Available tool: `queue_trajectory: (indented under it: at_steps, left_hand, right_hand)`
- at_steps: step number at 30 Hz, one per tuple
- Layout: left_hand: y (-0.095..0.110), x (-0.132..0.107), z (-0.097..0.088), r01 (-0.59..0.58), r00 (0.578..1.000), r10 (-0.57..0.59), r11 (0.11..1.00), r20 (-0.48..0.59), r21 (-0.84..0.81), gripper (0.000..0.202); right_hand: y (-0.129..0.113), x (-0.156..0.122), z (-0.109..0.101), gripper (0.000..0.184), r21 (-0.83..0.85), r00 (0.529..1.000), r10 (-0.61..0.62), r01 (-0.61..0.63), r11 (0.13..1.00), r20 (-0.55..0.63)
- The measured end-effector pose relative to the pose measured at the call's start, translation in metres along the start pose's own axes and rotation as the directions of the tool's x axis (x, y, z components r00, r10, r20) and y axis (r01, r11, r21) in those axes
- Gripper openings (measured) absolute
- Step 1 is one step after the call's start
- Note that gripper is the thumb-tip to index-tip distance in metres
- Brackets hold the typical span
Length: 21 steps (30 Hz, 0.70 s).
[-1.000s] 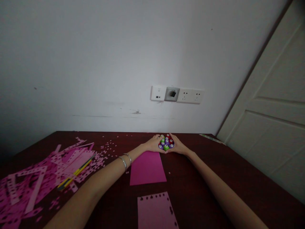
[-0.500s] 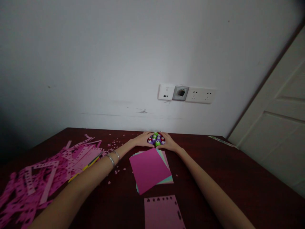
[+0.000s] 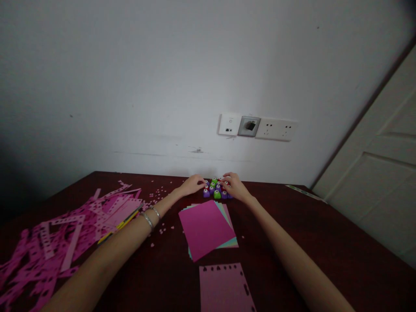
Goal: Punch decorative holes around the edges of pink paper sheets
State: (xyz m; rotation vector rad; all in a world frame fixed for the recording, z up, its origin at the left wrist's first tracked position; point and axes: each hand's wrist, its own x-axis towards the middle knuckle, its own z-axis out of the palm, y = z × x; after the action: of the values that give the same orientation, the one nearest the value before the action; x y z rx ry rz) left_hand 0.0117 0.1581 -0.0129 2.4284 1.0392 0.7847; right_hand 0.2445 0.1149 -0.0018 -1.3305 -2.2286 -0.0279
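A tight cluster of small craft punches (image 3: 217, 194), purple, green and red with white eye-like tops, stands at the far side of the dark red table. At its left edge my left hand (image 3: 192, 185) has thumb and fingers closed on an outer punch. My right hand (image 3: 236, 189) curls over the right side, its thumb and fingertips around a punch there and partly hiding several others. Just in front of the cluster lies a stack of square paper (image 3: 207, 229), magenta on top, with pale green and pink sheets fanned beneath.
Nearer me is a pink sheet (image 3: 224, 288) with holes punched along its edges. Pink punched strips (image 3: 61, 242) are heaped at the left, with a yellow-and-black tool (image 3: 125, 220) beside them. Tiny paper bits (image 3: 162, 229) are scattered around. A wall stands behind the table (image 3: 292, 242).
My hands have drawn apart from cupping the cluster on both sides. Now the fingers are at single punches, and the group sits more spread out. The view has shifted slightly.
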Motion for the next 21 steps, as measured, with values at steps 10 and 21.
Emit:
queue_trajectory:
  at_steps: [10, 21]
  left_hand:
    - [-0.006, 0.013, 0.002, 0.014, 0.976, 0.011, 0.993, 0.219, -0.116, 0.025]
    - [-0.011, 0.016, -0.015, 0.168, 0.984, -0.130, 0.908, 0.123, -0.384, 0.032]
  right_hand:
    - [0.021, 0.007, -0.002, 0.019, 0.049, 0.977, 0.049, -0.061, 0.997, 0.209]
    - [0.027, 0.008, -0.008, 0.030, 0.401, 0.958, 0.191, -0.265, 0.877, 0.216]
